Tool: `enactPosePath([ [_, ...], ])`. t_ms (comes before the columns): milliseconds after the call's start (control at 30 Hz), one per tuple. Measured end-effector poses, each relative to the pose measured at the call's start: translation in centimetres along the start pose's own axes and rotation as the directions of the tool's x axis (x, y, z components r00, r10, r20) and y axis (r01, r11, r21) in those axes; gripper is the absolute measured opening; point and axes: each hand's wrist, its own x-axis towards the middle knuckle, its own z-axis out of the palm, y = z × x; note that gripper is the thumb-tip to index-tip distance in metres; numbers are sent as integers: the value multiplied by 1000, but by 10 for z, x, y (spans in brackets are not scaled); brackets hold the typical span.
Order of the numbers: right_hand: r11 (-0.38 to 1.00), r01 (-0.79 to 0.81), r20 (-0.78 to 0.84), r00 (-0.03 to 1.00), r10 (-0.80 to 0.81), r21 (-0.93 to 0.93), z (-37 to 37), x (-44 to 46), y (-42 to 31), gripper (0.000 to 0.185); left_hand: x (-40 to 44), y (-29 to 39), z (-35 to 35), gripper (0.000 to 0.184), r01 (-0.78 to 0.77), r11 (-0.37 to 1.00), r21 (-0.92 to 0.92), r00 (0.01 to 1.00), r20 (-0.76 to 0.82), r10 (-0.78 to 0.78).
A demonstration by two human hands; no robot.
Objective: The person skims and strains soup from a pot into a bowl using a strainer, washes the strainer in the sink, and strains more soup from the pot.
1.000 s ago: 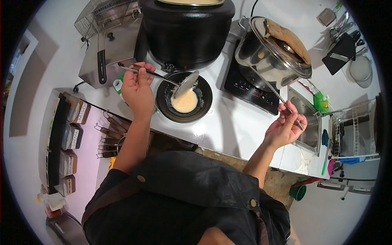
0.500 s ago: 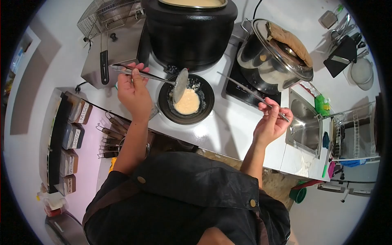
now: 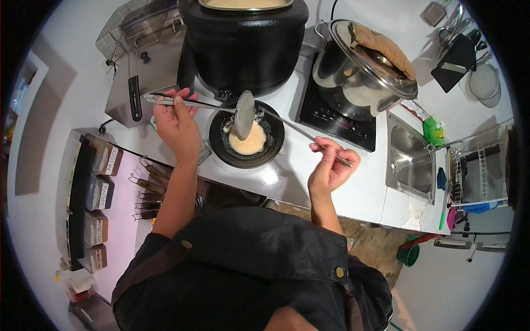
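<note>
My left hand (image 3: 179,124) is closed around the handle of a mesh skimmer (image 3: 245,115). The skimmer's round head is tilted on edge above a black bowl (image 3: 221,151). Pale, creamy liquid (image 3: 248,140) lies in the bowl, with whitish bits smeared up its inner wall. Between the fingers of my right hand (image 3: 331,168) is a long, thin metal utensil (image 3: 292,126). Its far end points at the skimmer head over the bowl's edge; whether they touch I cannot tell.
A large black soup warmer (image 3: 243,49) stands behind the bowl. Right of it, a lidded steel pot (image 3: 353,83) with a brown cloth (image 3: 381,47) sits on an induction cooker (image 3: 337,124). A sink (image 3: 411,163) is far right, a steel fryer (image 3: 157,74) left. Labelled containers (image 3: 99,193) line the left.
My right hand has moved left, bringing the thin utensil's tip from beside the cooker to the bowl and skimmer. My left hand still holds the skimmer over the bowl. The view has shifted slightly.
</note>
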Motion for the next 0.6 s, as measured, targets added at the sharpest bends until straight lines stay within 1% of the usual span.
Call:
enactPosePath([
  [33, 999, -43, 60, 997, 44, -17, -1, -3, 3, 18, 0, 0, 1, 17, 8, 1000, -5, 1000, 4, -8],
  [67, 987, -155, 93, 983, 158, -34, 4, -6, 3, 17, -1, 0, 2, 17, 10, 1000, -6, 1000, 8, -10],
  [100, 976, -215, 68, 974, 216, -13, 5, -9, 4, 18, -2, -1, 1, 17, 29, 999, -21, 1000, 3, -29],
  [167, 977, -212, 5, 977, 212, 26, 0, -12, 4, 18, -6, 2, -1, 18, 46, 998, -37, 999, -9, -46],
  [233, 947, -252, -44, 963, 266, 199, -18, -17, 11, 15, -17, 10, -7, 19, 28, 996, -90, 999, 30, -25],
  [267, 889, -328, -57, 930, 364, 320, -27, -20, 10, 12, -23, 14, -11, 19, 30, 996, -88, 999, 30, -27],
  [300, 789, -428, -83, 856, 511, 441, -35, -22, 6, 9, -30, 17, -14, 19, 25, 996, -87, 998, 67, -19],
  [333, 697, -460, -51, 815, 578, 550, -44, -26, 7, 9, -37, 20, -18, 19, 20, 996, -86, 994, 105, -11],
  [367, 590, -481, -10, 770, 638, 649, -53, -31, 11, 13, -46, 20, -22, 19, 24, 996, -82, 994, 104, -15],
  [400, 588, -484, -9, 767, 641, 648, -60, -37, 12, 13, -54, 18, -26, 19, 28, 991, -133, 998, 67, -19],
  [467, 352, -527, 73, 626, 776, 773, -69, -47, 13, 26, -70, 10, -35, 19, 13, 972, -236, 1000, 7, -11],
  [500, 348, -531, 79, 624, 777, 772, -70, -54, 14, 26, -76, 6, -40, 19, 10, 972, -233, 1000, 1, -10],
  [567, 361, -693, 192, 584, 789, 624, -70, -67, 15, 38, -87, 0, -48, 16, 108, 933, -344, 983, -105, -153],
  [600, 331, -747, 226, 536, 814, 577, -66, -70, 11, 40, -90, -4, -53, 17, 142, 908, -395, 966, -146, -214],
])
